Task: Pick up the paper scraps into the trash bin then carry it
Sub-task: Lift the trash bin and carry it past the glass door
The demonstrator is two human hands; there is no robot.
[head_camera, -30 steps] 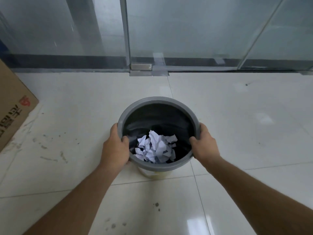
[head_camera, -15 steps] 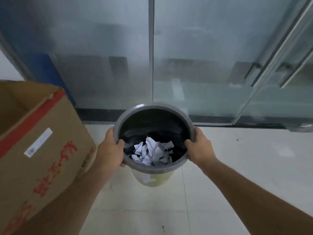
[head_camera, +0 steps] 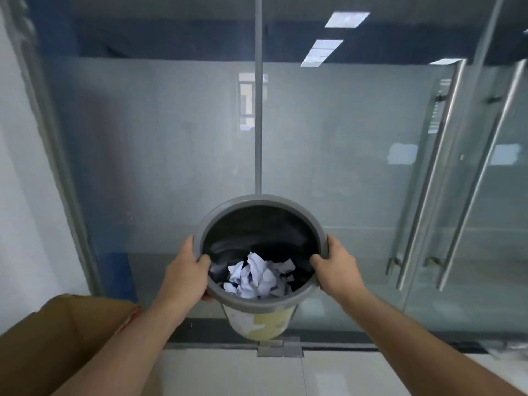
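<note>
A round trash bin with a grey rim, black liner and pale yellow body hangs in the air in front of me, clear of the floor. Several crumpled white paper scraps lie at its bottom. My left hand grips the rim on the left side, thumb hooked inside. My right hand grips the rim on the right side the same way. Both forearms stretch up from the lower corners of the view.
A frosted glass wall stands straight ahead, with a glass door and long steel pull handles at the right. An open cardboard box sits at the lower left. Pale floor tiles lie below.
The bin has risen off the floor with both hands on its rim. My view has tilted up from the floor to the glass wall, and the cardboard box has dropped lower left.
</note>
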